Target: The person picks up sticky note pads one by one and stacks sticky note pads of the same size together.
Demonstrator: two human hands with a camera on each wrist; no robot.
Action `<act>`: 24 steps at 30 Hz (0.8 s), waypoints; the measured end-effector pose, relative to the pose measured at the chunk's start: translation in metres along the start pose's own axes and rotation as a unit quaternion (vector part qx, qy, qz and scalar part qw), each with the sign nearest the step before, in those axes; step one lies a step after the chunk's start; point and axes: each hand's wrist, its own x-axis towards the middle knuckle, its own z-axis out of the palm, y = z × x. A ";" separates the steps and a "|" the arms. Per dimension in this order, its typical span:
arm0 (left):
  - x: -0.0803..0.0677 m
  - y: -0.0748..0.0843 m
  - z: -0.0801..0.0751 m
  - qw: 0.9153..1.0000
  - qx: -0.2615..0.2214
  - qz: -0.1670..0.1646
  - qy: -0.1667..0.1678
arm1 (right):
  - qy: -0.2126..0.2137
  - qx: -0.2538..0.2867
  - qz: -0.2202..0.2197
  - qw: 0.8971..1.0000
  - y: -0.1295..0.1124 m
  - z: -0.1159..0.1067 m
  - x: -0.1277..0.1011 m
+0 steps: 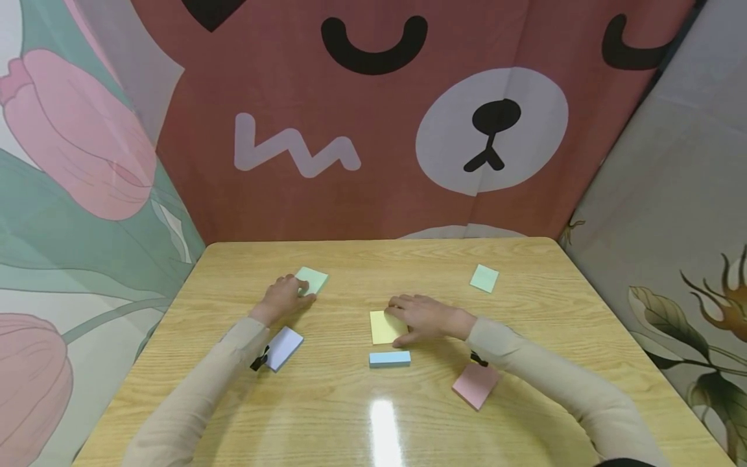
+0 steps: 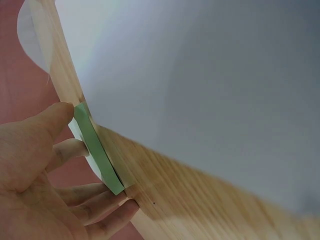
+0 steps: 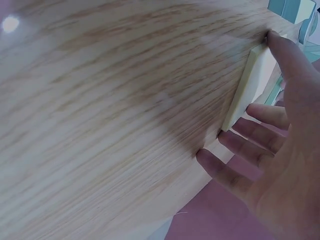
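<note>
My left hand (image 1: 287, 295) is at a light green pad of sticky notes (image 1: 313, 280) on the wooden table (image 1: 350, 415). In the left wrist view its thumb (image 2: 56, 116) and fingertips (image 2: 117, 200) pinch the green pad (image 2: 97, 150) at its two ends. A yellow pad (image 1: 382, 328) lies near the table's middle, and my right hand (image 1: 426, 318) lies partly over it. The right wrist view shows the thumb (image 3: 280, 50) and a fingertip (image 3: 232, 140) closed on opposite edges of the yellow pad (image 3: 247, 85). Both pads lie flat on the table.
More pads lie about: a blue one (image 1: 390, 359) just in front of the yellow, a pink one (image 1: 475, 384) under my right forearm, a lavender one (image 1: 284, 347) by my left forearm, a second green one (image 1: 484, 278) at the far right. Printed cloth walls (image 1: 373, 130) close in three sides.
</note>
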 end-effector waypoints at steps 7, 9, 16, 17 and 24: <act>0.000 0.001 -0.001 1.000 0.007 0.005 0.003 | 0.001 -0.002 0.005 1.000 0.006 0.002 -0.007; 0.000 0.001 -0.001 1.000 0.005 0.006 0.002 | 0.001 -0.003 0.004 1.000 0.007 0.002 -0.010; -0.001 0.002 -0.001 1.000 0.003 0.001 0.004 | -0.004 -0.001 0.008 1.000 0.011 0.005 -0.019; -0.001 0.002 -0.001 1.000 0.004 0.002 0.005 | -0.005 -0.002 0.010 1.000 0.012 0.006 -0.020; -0.001 0.004 -0.001 1.000 0.002 -0.001 0.005 | 0.012 -0.006 0.003 1.000 0.014 0.009 -0.024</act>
